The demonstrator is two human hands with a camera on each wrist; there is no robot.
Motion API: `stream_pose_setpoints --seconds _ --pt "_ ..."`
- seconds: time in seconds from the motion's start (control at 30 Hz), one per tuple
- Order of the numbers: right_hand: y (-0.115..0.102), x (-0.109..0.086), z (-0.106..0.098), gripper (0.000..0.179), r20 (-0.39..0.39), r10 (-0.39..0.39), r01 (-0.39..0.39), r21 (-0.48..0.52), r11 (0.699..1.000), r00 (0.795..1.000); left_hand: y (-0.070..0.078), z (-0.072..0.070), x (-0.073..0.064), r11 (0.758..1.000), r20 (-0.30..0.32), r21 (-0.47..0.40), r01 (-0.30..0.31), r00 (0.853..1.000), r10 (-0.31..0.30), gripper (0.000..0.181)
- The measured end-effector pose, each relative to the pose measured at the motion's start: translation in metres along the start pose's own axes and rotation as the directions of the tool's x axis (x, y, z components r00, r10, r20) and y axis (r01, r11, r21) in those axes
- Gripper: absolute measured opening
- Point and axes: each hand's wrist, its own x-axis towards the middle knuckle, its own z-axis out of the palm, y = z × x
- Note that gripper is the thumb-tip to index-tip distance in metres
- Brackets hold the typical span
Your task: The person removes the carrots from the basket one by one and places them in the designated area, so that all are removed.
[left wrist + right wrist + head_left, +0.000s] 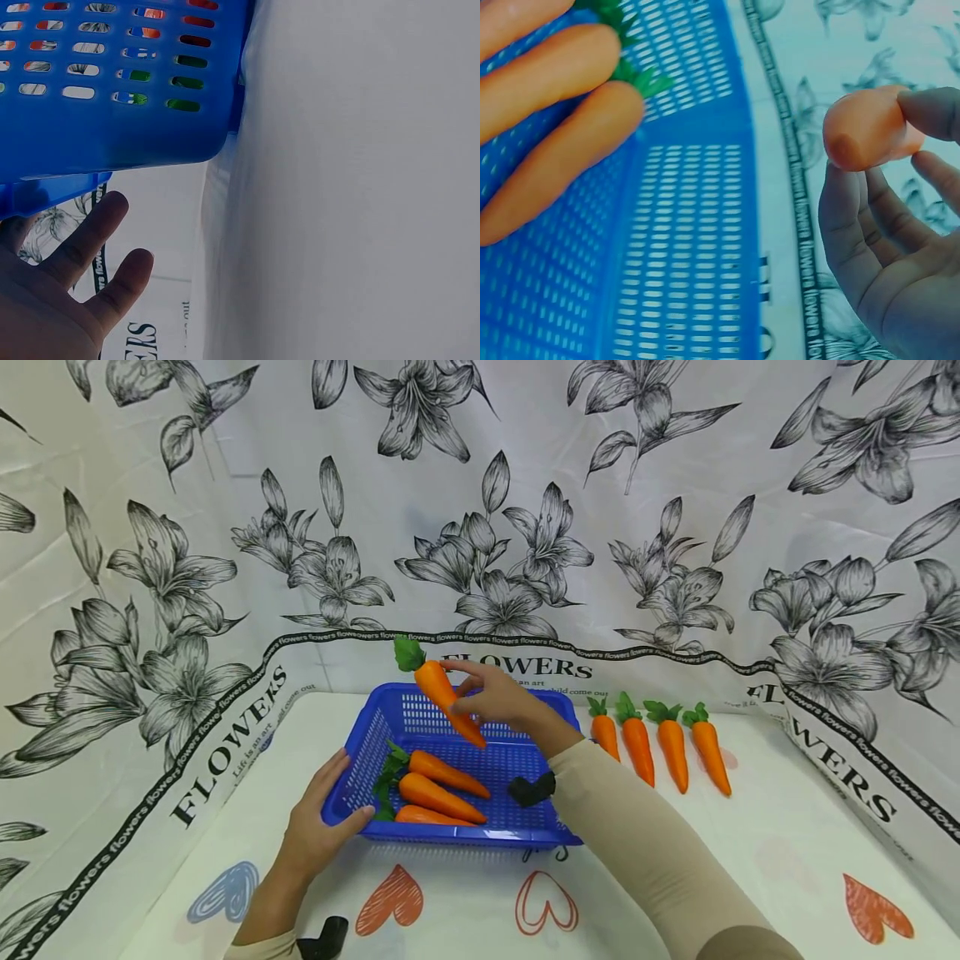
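Above the blue plastic basket (480,833), my right hand (498,693) pinches an orange toy carrot (442,693) with green leaves, its tip slanting down to the right. In the right wrist view the carrot (866,131) sits between thumb and fingers, seen nearly end-on. Several carrots (442,797) lie inside the basket at its left, leaves toward the left wall. My left hand (318,818) is at the basket's left front corner, fingers spread and thumb near the rim. The left wrist view shows its fingers (120,285) extended beside the basket wall (112,135).
To the right of the basket several more carrots (672,752) lie in a row on the white cloth (660,860) printed with hearts. Behind stands a white curtain (480,485) with black flower drawings.
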Motion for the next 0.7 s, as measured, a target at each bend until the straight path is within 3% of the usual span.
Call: stream_pose_setpoints --seconds 0.33,0.7 --pt "-0.020 -0.031 -0.014 0.066 -0.088 -0.089 0.099 0.117 0.988 0.992 -0.001 -0.001 0.001 1.000 0.009 0.007 -0.003 1.000 0.003 0.078" --pt "-0.028 -0.068 -0.025 0.066 -0.194 -0.125 0.175 0.272 0.946 0.973 0.000 -0.001 0.000 1.000 0.004 -0.007 0.002 1.000 -0.002 0.079"
